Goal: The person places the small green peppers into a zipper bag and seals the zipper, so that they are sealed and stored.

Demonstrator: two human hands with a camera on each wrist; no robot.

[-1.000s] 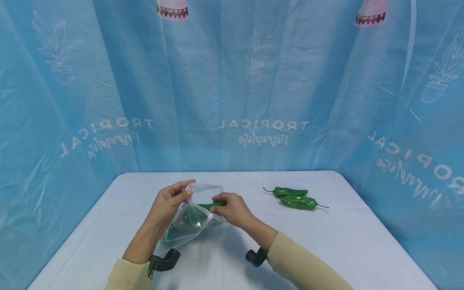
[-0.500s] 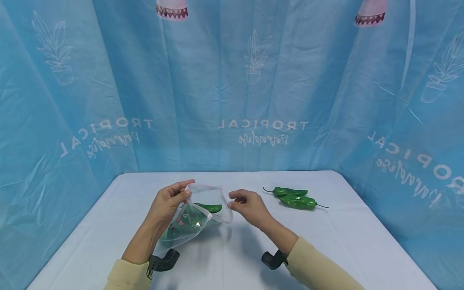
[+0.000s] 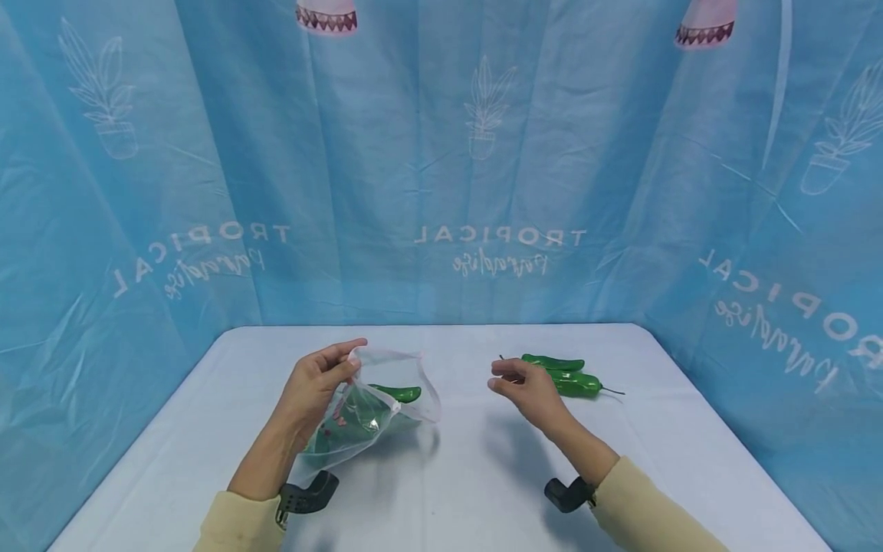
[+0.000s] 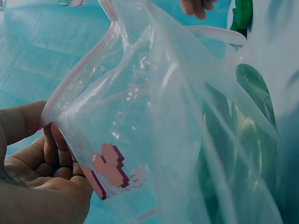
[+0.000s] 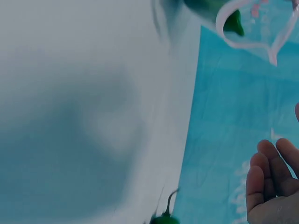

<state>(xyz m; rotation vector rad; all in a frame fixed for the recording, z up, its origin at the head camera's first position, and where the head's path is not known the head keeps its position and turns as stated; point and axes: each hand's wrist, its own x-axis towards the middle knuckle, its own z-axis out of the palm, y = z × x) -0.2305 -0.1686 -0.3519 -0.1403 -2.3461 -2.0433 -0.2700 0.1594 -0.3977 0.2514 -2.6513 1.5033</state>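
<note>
Left fingers (image 3: pixel 343 371) pinch the bag rim (image 4: pixel 74 73); loose right fingers (image 3: pixel 513 367) hang apart, near peppers (image 3: pixel 579 383).

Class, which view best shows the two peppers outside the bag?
The head view: both peppers appear together, though the right hand partly covers them. The left wrist view catches only a green piece at its top; the right wrist view, one stem end at its bottom.

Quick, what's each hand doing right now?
Left hand: closed, pinching the edge of a clear plastic bag with pink trim.
Right hand: open, holding nothing.
</note>
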